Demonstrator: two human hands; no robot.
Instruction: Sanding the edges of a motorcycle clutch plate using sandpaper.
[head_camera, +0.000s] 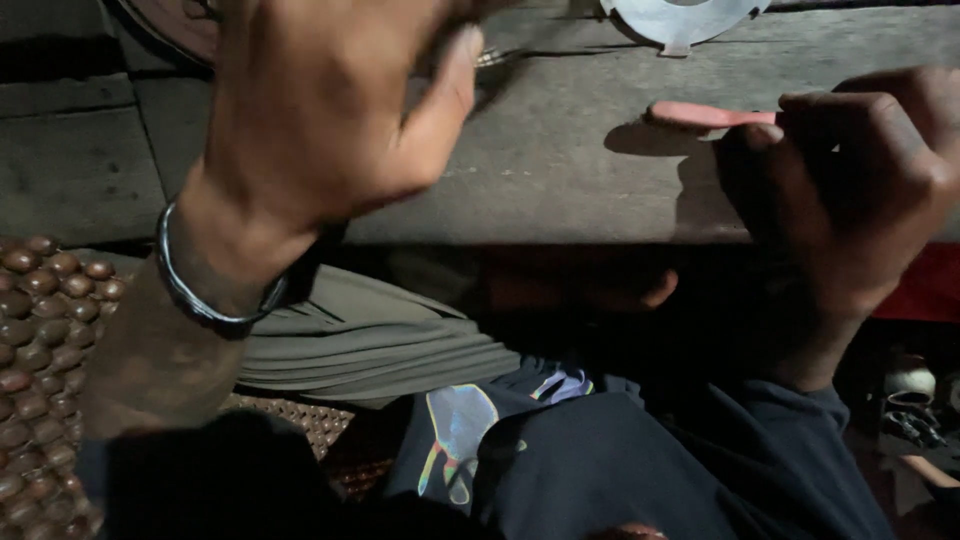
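From the head camera we looked down on a worn grey wooden bench (560, 150) lit from above. At its far edge lay a flat pale metal disc (684, 20) with notches in its rim, cut off by the top of the picture. Nearer to us, below the bench edge, were olive trousers (370, 340), a dark shirt (600, 460) with a shiny print, and at the left a seat cover of brown wooden beads (35, 330).

Our left hand (320, 100) was raised over the bench, back towards the camera, fingers curled and thumb out; something metallic glinted just beyond the thumb, but we could not tell whether the hand gripped it. A dark metal bangle (205, 300) circled that wrist.

Our right hand (850, 190) was closed in a loose fist around one end of a flat pink stick (705, 115), which pointed left above the bench and cast a shadow on it.
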